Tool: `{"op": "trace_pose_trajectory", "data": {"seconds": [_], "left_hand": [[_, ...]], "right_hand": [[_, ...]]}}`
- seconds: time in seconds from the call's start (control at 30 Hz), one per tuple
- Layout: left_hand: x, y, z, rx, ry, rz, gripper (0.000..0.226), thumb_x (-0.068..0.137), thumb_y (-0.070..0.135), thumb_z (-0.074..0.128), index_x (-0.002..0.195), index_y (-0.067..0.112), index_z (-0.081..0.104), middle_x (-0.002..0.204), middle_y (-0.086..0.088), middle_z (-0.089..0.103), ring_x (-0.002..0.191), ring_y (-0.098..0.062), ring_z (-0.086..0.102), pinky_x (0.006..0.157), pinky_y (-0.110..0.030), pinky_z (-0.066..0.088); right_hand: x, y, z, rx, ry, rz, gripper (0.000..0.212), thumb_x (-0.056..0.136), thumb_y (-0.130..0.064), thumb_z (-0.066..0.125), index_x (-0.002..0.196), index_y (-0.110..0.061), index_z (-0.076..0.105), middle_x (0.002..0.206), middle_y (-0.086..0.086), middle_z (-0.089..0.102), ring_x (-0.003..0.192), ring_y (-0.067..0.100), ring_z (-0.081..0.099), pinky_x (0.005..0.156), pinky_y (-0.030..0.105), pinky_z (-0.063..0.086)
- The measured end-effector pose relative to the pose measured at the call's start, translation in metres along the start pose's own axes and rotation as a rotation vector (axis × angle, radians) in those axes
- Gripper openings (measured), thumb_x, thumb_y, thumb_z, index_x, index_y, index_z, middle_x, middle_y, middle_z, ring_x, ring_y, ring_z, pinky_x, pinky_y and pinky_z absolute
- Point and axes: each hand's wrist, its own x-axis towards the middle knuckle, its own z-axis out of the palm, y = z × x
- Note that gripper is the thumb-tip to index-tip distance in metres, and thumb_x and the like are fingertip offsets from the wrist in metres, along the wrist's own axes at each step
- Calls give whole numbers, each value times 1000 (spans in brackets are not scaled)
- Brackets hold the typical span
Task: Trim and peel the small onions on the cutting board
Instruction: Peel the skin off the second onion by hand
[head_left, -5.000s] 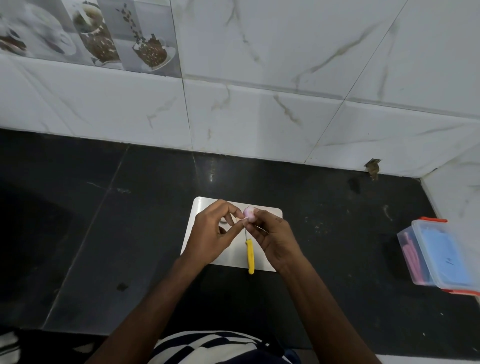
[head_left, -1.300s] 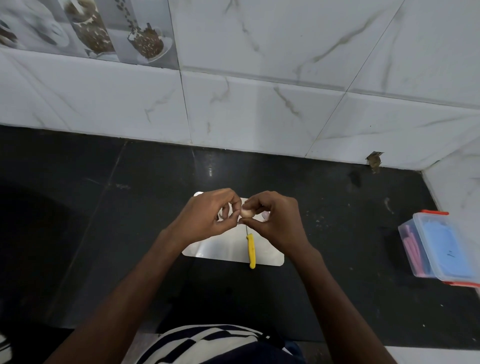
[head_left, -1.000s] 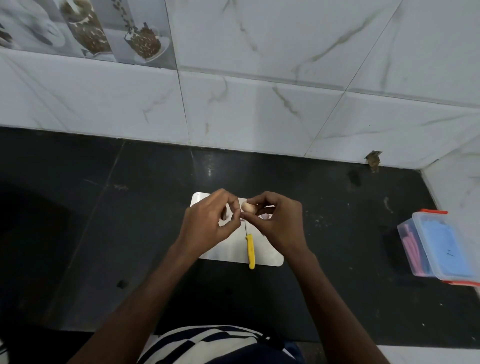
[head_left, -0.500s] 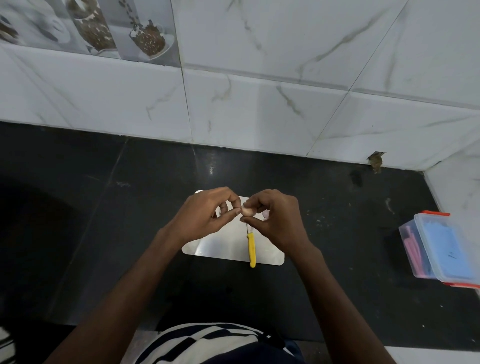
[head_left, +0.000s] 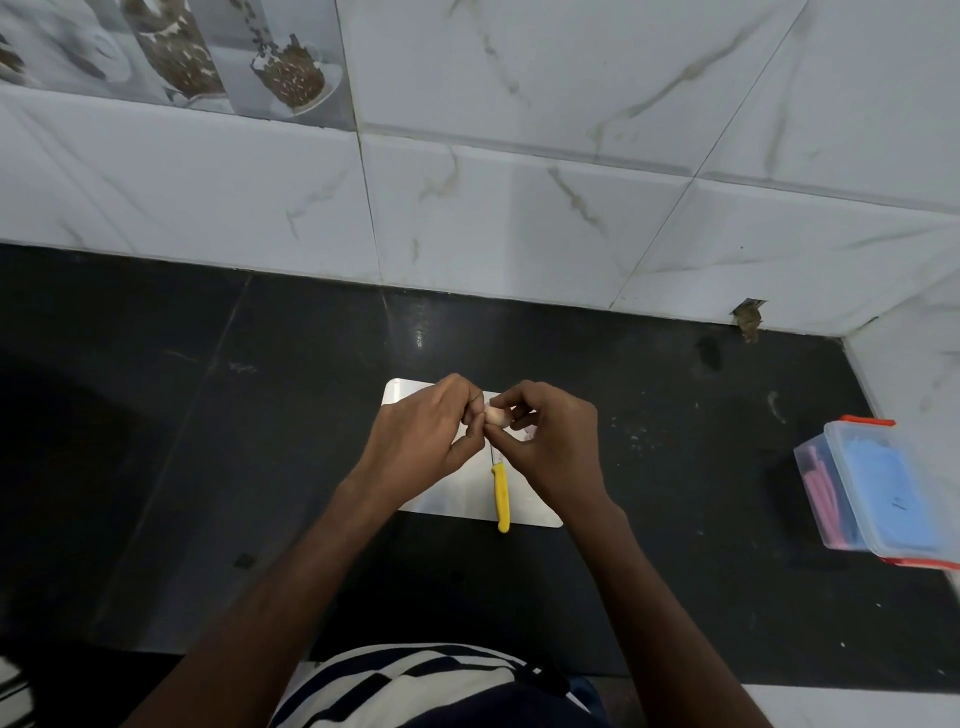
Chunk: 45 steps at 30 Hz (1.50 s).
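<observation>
No readable text, label or number is showing anywhere; a faint mark on the plastic container's (head_left: 883, 488) lid is staying illegible.

Knife (head_left: 501, 496) on board (head_left: 447, 501) under hands; plastic box (head_left: 878, 493) far rt.

1 small pale onion (head_left: 494, 415), pinkish-white and rounded, sits raised above the far part of the white cutting board (head_left: 457, 501). The yellow-handled knife (head_left: 501, 496) lies flat on the board's near edge, blade pointing away.
</observation>
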Motion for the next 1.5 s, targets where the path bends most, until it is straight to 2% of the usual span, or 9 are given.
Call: {"op": "trace_pose_trajectory", "data": {"seconds": [0.17,0.33,0.7,0.77,0.9,1.1,1.3,1.4,1.5], "left_hand": [[-7,-3,3,-107,46,-19,8,106,36,67,108,32,61,100,21,60,70,-7,57,53,-20,42],[-10,-11,-1,-305,140,-75,35,101,43,74,133,30,69,118,19,68,84,-8,69,60,-25,60],[-10,-13,1,-127,366,140,15,97,30,85,105,18,87,99,6,83,77,-6,72,71,-15,54],[-9,-11,0,-154,357,90,14,99,32,82,102,19,85,97,7,81,75,-4,67,70,-9,46],[-7,-7,-1,-213,241,-30,16,105,38,67,102,24,74,97,15,70,75,-8,65,58,-28,55],[-7,2,-1,-171,172,-34,12,103,38,62,98,28,67,92,22,58,70,-1,56,54,-27,52],[-11,4,-2,-273,165,20,13,104,42,65,108,31,70,100,20,68,78,-8,66,57,-34,58],[-12,3,-2,-487,226,-50,26,103,37,71,125,24,68,103,24,70,82,-11,71,58,-31,60],[-10,4,-4,-431,251,-60,33,100,38,77,129,24,71,108,18,72,79,-12,69,57,-30,58]], "right_hand": [[-2,-3,2,19,40,41,18,85,-31,86,96,-20,77,90,-11,74,79,7,68,72,38,61],[-2,-6,-3,135,74,79,26,83,-24,92,103,-14,78,97,-6,77,85,8,72,76,21,62],[-3,-11,-7,266,52,73,26,83,-20,93,102,-13,78,98,-6,78,91,13,76,80,32,66],[-5,-11,-7,285,40,71,26,83,-14,92,104,-12,77,100,-5,78,93,14,76,80,31,66],[-7,-8,-6,234,50,36,23,85,-12,89,105,-11,79,108,-3,79,95,11,76,80,32,66],[-8,-9,1,92,144,3,17,85,-18,90,98,-14,80,96,-7,80,79,9,71,70,30,60],[-7,-14,-3,198,174,57,18,86,-17,90,99,-15,77,97,-8,78,79,12,73,70,29,62],[-8,-14,-4,348,135,170,29,86,-14,89,111,-17,74,105,-8,78,91,15,77,78,30,66],[-6,-11,-2,479,96,246,36,88,-10,87,120,-15,73,112,-4,77,101,20,77,85,36,67]]}}
